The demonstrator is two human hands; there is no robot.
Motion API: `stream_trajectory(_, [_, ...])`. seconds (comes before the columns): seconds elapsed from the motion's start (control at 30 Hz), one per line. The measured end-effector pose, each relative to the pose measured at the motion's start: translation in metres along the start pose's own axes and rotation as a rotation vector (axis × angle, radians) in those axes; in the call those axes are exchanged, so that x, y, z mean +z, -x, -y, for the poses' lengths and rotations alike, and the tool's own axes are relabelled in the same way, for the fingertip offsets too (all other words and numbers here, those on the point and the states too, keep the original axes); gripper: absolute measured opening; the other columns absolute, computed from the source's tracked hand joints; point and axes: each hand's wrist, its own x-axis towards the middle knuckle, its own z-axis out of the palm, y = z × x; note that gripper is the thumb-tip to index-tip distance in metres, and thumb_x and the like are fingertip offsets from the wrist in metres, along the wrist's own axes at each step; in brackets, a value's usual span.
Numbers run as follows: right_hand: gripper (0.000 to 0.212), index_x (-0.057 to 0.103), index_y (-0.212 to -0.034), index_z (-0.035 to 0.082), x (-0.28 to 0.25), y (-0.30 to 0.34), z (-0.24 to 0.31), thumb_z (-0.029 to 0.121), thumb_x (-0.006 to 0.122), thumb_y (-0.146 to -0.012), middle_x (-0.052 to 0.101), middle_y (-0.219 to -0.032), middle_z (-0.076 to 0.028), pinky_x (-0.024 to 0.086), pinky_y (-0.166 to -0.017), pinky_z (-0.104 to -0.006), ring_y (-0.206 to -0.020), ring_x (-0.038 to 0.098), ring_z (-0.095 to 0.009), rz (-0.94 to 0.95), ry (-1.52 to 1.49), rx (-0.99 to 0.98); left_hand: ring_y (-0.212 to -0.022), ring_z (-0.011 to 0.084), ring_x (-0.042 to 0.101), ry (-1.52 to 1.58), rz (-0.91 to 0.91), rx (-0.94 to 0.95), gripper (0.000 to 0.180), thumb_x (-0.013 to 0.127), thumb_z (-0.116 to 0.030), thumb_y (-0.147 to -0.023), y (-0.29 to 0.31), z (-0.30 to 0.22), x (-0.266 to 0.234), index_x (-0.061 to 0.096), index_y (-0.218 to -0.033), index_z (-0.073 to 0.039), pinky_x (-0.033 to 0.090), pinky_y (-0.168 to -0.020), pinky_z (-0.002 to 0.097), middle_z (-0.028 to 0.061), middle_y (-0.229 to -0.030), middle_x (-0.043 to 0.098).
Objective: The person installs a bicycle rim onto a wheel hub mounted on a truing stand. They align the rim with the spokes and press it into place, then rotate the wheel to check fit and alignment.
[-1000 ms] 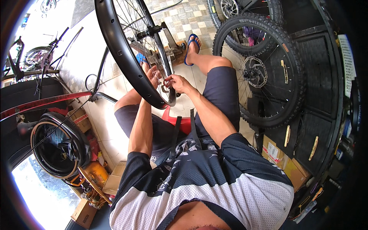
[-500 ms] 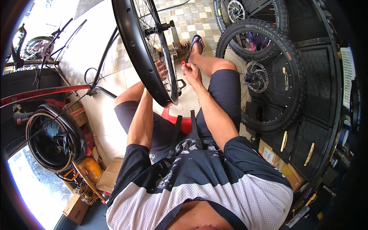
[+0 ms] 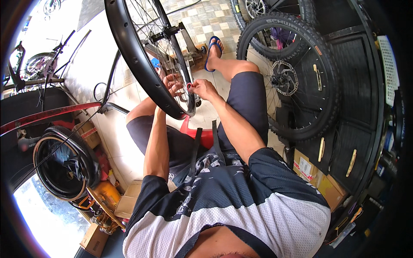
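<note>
A bare black bicycle wheel rim (image 3: 129,56) laced with spokes stands upright before me, its hub (image 3: 170,32) held at the axle by a metal truing stand (image 3: 192,46). On the wheel's right side, my right hand (image 3: 204,89) is closed on a small red spoke wrench (image 3: 189,86), which sits against the rim's edge by the spokes. My left hand (image 3: 173,84) reaches from behind the rim's left side. Its fingers are curled among the spokes; what they pinch is partly hidden by the wheel.
To the right, a tyred wheel with a disc rotor (image 3: 284,78) leans on black cabinets (image 3: 344,81). Tyres and a rim (image 3: 38,170), a red frame tube (image 3: 51,113) and cardboard boxes (image 3: 95,241) lie left. Something red (image 3: 202,139) shows between my legs.
My right hand has moved in with the spoke wrench from beside the wheel to the rim's spokes. The left fingers are bent closer toward it. The whole view has shifted slightly.
</note>
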Motion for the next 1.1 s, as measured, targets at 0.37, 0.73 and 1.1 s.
stream_trajectory(0.37, [0.027, 0.071, -0.102, -0.001, 0.000, 0.005, 0.002, 0.020, 0.077, -0.087, 0.076, -0.090, -0.010, 0.055, -0.076, -0.0304, -0.083, 0.071, -0.016, 0.112, -0.044, -0.213, -0.104, 0.0215, 0.067, 0.108, -0.079, -0.116, 0.057, 0.054, -0.051, -0.105, 0.004, 0.002, -0.001, 0.052, -0.141, -0.007, 0.057, -0.083, 0.0366, 0.0084, -0.116, 0.067])
stream_trajectory(0.73, [0.025, 0.068, -0.112, -0.003, 0.005, -0.002, -0.004, 0.012, 0.072, -0.092, 0.075, -0.097, -0.011, 0.056, -0.080, -0.0322, -0.087, 0.071, -0.018, 0.227, -0.175, -0.188, -0.071, 0.0127, 0.063, -0.557, -0.050, -0.095, 0.043, 0.064, -0.044, -0.101, 0.002, 0.020, -0.005, 0.069, -0.104, -0.001, 0.051, -0.063, 0.0287, 0.0041, -0.083, 0.070])
stream_trajectory(1.1, [0.043, 0.065, -0.116, 0.002, 0.005, 0.008, 0.007, 0.011, 0.083, -0.078, 0.073, -0.090, -0.007, 0.055, -0.077, -0.0322, -0.081, 0.069, -0.018, 0.183, -0.115, -0.220, -0.049, 0.0135, 0.055, -0.743, -0.256, 0.050, 0.048, 0.080, -0.040, -0.089, -0.009, 0.032, 0.018, 0.067, -0.068, 0.001, 0.041, -0.046, 0.0370, 0.0074, -0.052, 0.058])
